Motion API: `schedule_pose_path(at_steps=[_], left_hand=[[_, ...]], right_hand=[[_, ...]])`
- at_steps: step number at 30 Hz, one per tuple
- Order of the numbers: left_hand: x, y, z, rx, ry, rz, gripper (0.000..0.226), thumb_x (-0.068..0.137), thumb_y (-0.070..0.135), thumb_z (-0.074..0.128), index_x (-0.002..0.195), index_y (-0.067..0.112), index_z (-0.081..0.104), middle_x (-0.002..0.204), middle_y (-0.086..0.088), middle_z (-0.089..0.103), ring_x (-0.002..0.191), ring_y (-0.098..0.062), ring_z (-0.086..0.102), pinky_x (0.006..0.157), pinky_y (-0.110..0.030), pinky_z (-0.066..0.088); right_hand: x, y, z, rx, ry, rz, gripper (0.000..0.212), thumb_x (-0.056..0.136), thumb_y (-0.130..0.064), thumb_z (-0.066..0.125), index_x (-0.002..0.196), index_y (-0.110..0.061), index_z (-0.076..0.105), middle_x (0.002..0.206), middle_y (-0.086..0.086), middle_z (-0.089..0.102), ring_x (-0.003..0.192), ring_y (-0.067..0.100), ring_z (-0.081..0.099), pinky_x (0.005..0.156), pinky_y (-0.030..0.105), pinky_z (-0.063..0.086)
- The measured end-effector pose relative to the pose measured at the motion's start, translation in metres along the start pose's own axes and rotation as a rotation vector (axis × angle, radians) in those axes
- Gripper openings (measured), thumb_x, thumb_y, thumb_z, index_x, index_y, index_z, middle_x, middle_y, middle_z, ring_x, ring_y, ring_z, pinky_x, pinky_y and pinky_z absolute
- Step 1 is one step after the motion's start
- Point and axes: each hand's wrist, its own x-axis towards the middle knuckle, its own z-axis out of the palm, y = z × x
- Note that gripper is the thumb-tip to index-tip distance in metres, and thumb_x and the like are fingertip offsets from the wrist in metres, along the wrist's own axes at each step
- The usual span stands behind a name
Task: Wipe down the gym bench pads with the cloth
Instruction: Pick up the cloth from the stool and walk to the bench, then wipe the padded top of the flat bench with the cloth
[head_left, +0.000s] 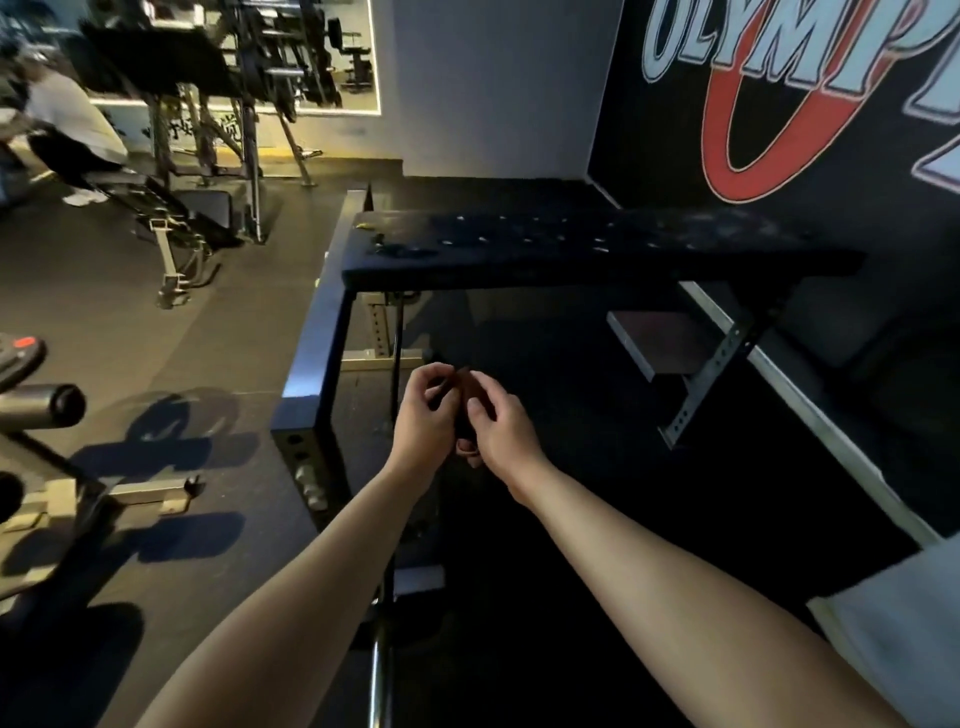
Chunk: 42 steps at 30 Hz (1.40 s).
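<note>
Centrally, just below the middle of the frame, the left hand (426, 415) and the right hand (501, 423) meet with fingers curled around a small dark object (457, 387), pinched between them; it is too dim and blurred to tell whether this is the cloth. Both grips are closed on it.

Above the hands, across the upper middle of the frame, the gym bench pad (597, 247) lies flat: a long, dark, matte slab with squared edges, its top dotted with pale flecks and smudges. It rests on a black metal frame (332, 358) of square tubing, with a perforated grey steel strut (711, 374) slanting down at centre right.

Behind it, at upper right, a black wall (649, 119) carries large pale and red painted lettering. Grey rubber floor (171, 343) fills the left, where a second bench (182, 218) stands and a person in a light top (67, 109) crouches at upper left.
</note>
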Motion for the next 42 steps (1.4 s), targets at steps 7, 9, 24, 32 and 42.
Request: schedule_pose_path(at_steps=[7, 9, 24, 32, 42], left_hand=[[0.107, -0.013, 0.040, -0.003, 0.027, -0.007, 0.021, 0.103, 0.020, 0.054, 0.122, 0.026, 0.061, 0.117, 0.001, 0.066, 0.100, -0.011, 0.068, 0.071, -0.024, 0.058], [0.147, -0.020, 0.049, 0.000, 0.054, 0.001, 0.022, 0.104, 0.020, 0.053, 0.124, 0.025, 0.059, 0.117, 0.002, 0.063, 0.099, -0.011, 0.067, 0.068, -0.019, 0.056], [0.402, -0.033, 0.044, 0.003, 0.303, -0.008, 0.020, 0.103, 0.015, 0.053, 0.121, 0.019, 0.061, 0.112, -0.004, 0.068, 0.102, -0.018, 0.069, 0.075, -0.026, 0.056], [0.503, -0.047, 0.032, 0.016, 0.502, -0.033, 0.019, 0.104, 0.012, 0.049, 0.117, 0.019, 0.062, 0.105, -0.003, 0.070, 0.091, -0.013, 0.069, 0.072, -0.025, 0.056], [0.582, -0.061, -0.005, 0.327, 0.738, -0.146, 0.016, 0.106, 0.031, 0.047, 0.112, 0.037, 0.061, 0.104, 0.013, 0.067, 0.091, 0.006, 0.062, 0.083, -0.024, 0.049]], right_hand=[[0.126, 0.006, -0.041, -0.046, -0.043, -0.050, 0.039, 0.104, -0.033, 0.047, 0.143, -0.040, 0.046, 0.136, -0.002, 0.041, 0.103, 0.018, 0.062, 0.069, 0.031, 0.063], [0.170, 0.009, -0.043, -0.090, -0.040, -0.077, 0.038, 0.104, -0.034, 0.048, 0.141, -0.042, 0.046, 0.137, -0.001, 0.042, 0.110, 0.023, 0.062, 0.077, 0.039, 0.063], [0.454, -0.032, -0.014, -0.218, -0.211, -0.256, 0.040, 0.098, -0.013, 0.057, 0.136, -0.023, 0.060, 0.128, 0.005, 0.052, 0.119, 0.019, 0.055, 0.108, 0.039, 0.046], [0.590, -0.043, 0.017, -0.233, -0.410, -0.330, 0.033, 0.096, -0.011, 0.055, 0.125, -0.022, 0.066, 0.123, 0.004, 0.059, 0.114, 0.018, 0.057, 0.105, 0.033, 0.047], [0.705, -0.067, 0.067, -0.275, -0.552, -0.426, 0.040, 0.101, -0.022, 0.052, 0.140, -0.025, 0.053, 0.139, 0.003, 0.045, 0.123, 0.013, 0.045, 0.106, 0.028, 0.038]])
